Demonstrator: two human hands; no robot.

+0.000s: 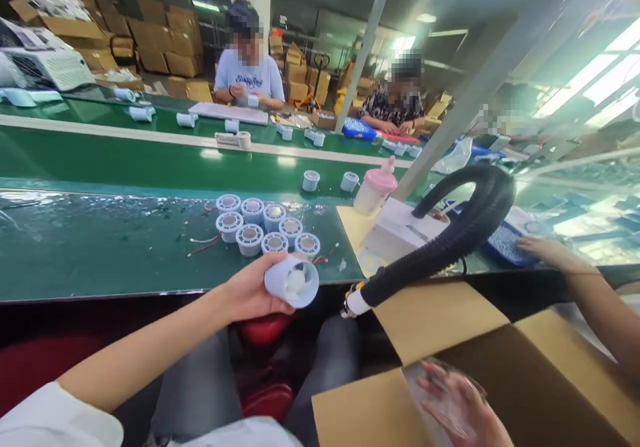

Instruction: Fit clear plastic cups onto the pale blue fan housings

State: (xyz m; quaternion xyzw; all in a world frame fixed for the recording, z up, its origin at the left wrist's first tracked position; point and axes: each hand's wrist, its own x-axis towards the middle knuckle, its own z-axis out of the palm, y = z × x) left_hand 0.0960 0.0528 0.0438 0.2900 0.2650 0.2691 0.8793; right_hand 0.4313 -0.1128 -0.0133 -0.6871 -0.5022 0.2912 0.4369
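While gripped in left hand (250, 292) fingers at frame centre, one fan housing (293, 281); right hand (457, 404), fingers spread on clear wrap inside cardboard box (545, 374), lower right. Nine housings (265, 227) waiting on bench.

The left hand (250, 290) holds a pale fan housing (293, 282) in a closed grip just off the green surface (100, 247). At its 12 o'clock sits a cluster of housings (265, 226). At 4 o'clock, the right hand (457, 404) touches clear plastic (440, 394) inside a box (545, 380), beside a black hose (450, 240).
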